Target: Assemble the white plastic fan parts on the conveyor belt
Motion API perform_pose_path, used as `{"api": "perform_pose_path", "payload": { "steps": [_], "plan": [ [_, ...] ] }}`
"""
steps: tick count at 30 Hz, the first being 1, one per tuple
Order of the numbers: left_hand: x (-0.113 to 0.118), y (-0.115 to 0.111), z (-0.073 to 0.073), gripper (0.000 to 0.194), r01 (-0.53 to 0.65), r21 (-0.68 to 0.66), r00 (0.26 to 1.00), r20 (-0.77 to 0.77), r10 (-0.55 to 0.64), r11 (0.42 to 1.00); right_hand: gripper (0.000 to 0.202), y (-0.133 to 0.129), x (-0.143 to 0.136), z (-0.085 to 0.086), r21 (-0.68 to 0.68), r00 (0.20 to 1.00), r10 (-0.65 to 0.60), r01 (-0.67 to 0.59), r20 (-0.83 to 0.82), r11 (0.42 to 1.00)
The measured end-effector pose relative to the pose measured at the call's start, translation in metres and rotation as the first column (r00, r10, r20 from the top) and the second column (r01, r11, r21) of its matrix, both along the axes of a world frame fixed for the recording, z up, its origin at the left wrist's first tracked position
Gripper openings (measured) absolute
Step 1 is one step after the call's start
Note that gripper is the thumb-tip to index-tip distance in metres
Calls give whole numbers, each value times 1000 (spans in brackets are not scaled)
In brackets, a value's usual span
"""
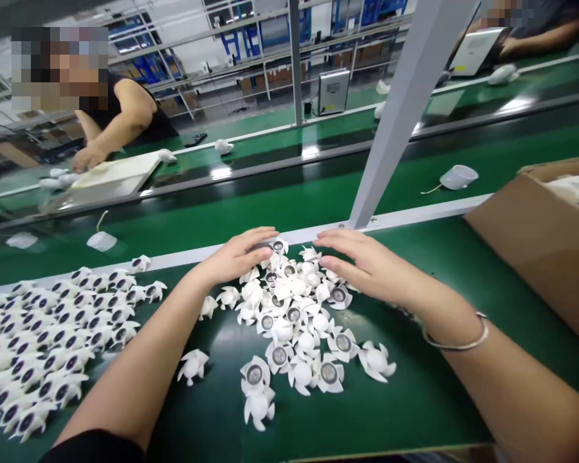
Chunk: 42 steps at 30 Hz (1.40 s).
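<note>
A loose heap of small white fan impellers (294, 315) lies on the green work surface before me, some hub-up and others showing their dark round inner side. My left hand (238, 257) is at the far left edge of the heap, fingers stretched out and palm turned inward. Opposite it, my right hand (354, 257) reaches to the heap's far right edge with fingers extended. Neither hand grips an impeller; whether the fingertips touch any, I cannot tell. One impeller (193, 366) lies apart beside my left forearm, and another (376, 360) sits at the right of the heap.
Rows of impellers (43, 341) cover the left side. A cardboard box (535, 244) with white parts stands at right. Behind a metal rail and a slanted post (395, 116) runs a green conveyor (270, 193) carrying white wired parts (458, 177). Across it a person (125, 109) works.
</note>
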<state>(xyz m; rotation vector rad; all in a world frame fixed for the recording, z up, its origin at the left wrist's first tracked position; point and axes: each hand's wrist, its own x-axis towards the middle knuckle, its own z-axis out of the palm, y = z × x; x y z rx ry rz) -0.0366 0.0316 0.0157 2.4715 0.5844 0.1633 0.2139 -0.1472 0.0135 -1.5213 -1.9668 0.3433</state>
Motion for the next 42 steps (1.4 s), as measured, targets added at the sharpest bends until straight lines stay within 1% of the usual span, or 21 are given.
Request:
{"api": "perform_pose_path", "payload": {
  "steps": [2, 4, 6, 8, 11, 14, 16, 18, 20, 23, 25, 26, 27, 29, 30, 31, 32, 34, 37, 39, 42],
  "plan": [
    [1, -3, -5, 56, 61, -32, 998, -6, -61, 998, 47, -17, 2, 5, -55, 996, -64, 67, 65, 996],
    [2, -7, -4, 56, 115, -48, 993, -28, -116, 992, 52, -43, -4, 4, -45, 983, -152, 158, 108, 986],
    [2, -10, 1, 63, 173, -75, 982, -65, -178, 982, 61, -72, -18, -6, 32, 958, -233, 231, 167, 972],
    [2, -11, 8, 70, 211, -118, 967, -119, -225, 970, 77, -96, -35, -21, 102, 921, -298, 281, 250, 954],
    [4, -7, 18, 71, 222, -186, 948, -189, -256, 957, 89, -113, -52, -41, 156, 868, -377, 344, 322, 926],
    [12, 0, 26, 67, 200, -216, 948, -205, -245, 956, 95, -107, -54, -51, 161, 807, -469, 442, 358, 883],
    [21, 4, 30, 65, 191, -223, 953, -190, -235, 956, 102, -97, -51, -54, 129, 784, -494, 484, 375, 866],
    [32, 5, 33, 63, 213, -235, 954, -159, -254, 948, 105, -87, -49, -57, 84, 797, -474, 480, 375, 873],
    [44, 3, 34, 58, 273, -230, 945, -120, -306, 934, 105, -78, -50, -60, 40, 827, -433, 450, 360, 892],
    [58, -4, 30, 48, 385, -176, 914, -65, -402, 906, 101, -65, -47, -56, -31, 892, -331, 357, 308, 934],
    [63, -9, 27, 42, 444, -151, 888, -52, -456, 883, 91, -56, -36, -47, -79, 936, -247, 273, 250, 959],
    [63, -11, 25, 41, 463, -143, 878, -58, -475, 875, 81, -53, -26, -40, -91, 945, -239, 264, 221, 960],
    [63, -12, 24, 42, 473, -136, 872, -67, -485, 870, 67, -51, -15, -33, -82, 943, -270, 290, 193, 954],
    [60, -12, 20, 46, 475, -132, 870, -78, -486, 870, 42, -50, 8, -20, -6, 906, -398, 403, 145, 915],
    [59, -10, 19, 46, 471, -136, 873, -74, -483, 872, 32, -52, 19, -16, 42, 881, -454, 453, 129, 891],
    [58, -8, 17, 45, 470, -143, 874, -65, -482, 871, 26, -55, 28, -14, 80, 868, -481, 475, 123, 876],
    [58, -6, 15, 43, 467, -153, 876, -54, -479, 871, 21, -58, 34, -14, 100, 868, -479, 469, 129, 877],
    [58, -2, 12, 40, 446, -169, 887, -44, -459, 879, 20, -63, 39, -18, 77, 889, -424, 417, 174, 906],
    [61, 2, 6, 40, 370, -185, 919, -69, -388, 910, 35, -61, 29, -27, -24, 910, -316, 334, 268, 942],
    [63, 3, 4, 43, 318, -190, 937, -87, -339, 929, 41, -52, 21, -29, -99, 927, -202, 243, 315, 965],
    [65, 2, 2, 44, 232, -191, 961, -105, -255, 954, 35, -34, 17, -23, -169, 951, -39, 94, 305, 981]
  ]
}}
